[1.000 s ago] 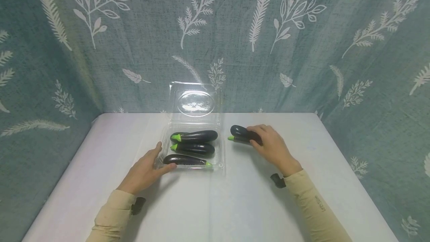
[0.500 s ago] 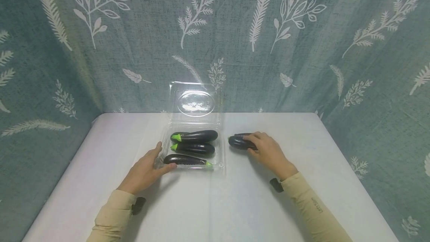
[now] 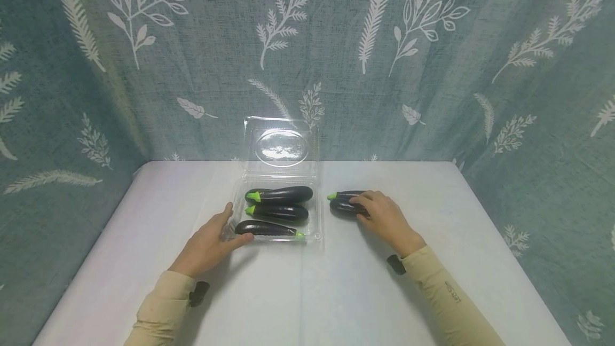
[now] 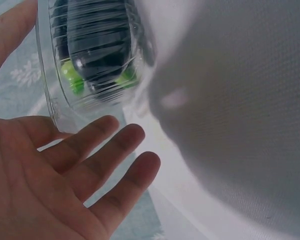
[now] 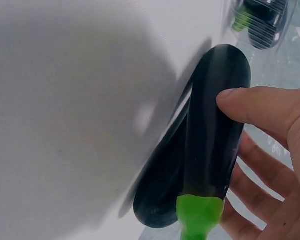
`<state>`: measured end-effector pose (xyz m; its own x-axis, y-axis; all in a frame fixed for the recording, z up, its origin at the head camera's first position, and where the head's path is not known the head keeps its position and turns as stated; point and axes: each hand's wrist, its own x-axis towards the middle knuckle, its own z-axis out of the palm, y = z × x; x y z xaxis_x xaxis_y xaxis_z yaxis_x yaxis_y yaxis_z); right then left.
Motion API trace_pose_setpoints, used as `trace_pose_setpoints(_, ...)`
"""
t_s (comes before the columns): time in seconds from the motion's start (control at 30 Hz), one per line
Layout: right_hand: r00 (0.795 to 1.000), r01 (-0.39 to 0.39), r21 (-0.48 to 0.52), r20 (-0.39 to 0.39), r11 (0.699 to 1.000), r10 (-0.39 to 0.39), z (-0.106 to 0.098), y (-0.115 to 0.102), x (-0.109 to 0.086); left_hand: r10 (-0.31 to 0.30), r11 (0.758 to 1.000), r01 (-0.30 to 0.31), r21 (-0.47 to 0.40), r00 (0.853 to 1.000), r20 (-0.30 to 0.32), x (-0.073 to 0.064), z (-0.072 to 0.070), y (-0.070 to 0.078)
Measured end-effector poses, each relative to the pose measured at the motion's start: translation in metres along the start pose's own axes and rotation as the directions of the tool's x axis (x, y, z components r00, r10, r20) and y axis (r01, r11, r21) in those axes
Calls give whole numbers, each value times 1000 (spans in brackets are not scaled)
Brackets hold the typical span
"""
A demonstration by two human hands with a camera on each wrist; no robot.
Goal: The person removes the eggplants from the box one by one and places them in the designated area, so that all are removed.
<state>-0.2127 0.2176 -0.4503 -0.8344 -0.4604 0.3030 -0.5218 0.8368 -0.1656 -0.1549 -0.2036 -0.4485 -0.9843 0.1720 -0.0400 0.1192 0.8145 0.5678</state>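
My right hand [image 3: 384,220] pinches a dark eggplant [image 5: 215,125] between thumb and fingers, its green stem end towards my wrist. Right behind it in the head view lies a second eggplant [image 3: 345,195], stem pointing left; in the right wrist view its rounded end shows past the held one. To their left stands a clear plastic clamshell box [image 3: 314,226] with several eggplants [image 3: 278,212] inside. My left hand [image 3: 206,244] is spread at the box's front left corner, thumb along the front rim. In the left wrist view the fingers [image 4: 115,185] are extended beside the box's wall.
The box's transparent lid [image 3: 281,148] stands raised at the back, catching glare. A white table [image 3: 298,292] lies under everything, with a leaf-patterned green curtain [image 3: 331,68] behind it and along both sides.
My right hand has brought the held eggplant towards me, from behind and over the other eggplant to in front of it, and lower. My left hand has stayed at the box corner.
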Motion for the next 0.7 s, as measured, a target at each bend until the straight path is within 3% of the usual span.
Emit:
trace_pose_setpoints(0.33,999,-28,4,19,1000,28,2,4,1,0,1000,0,0,1000,-3,1,1,-1)
trace_pose_setpoints(0.7,1000,-24,16,-9,1000,24,6,6,0,1,1000,-1,2,1000,-7,1,2,-1)
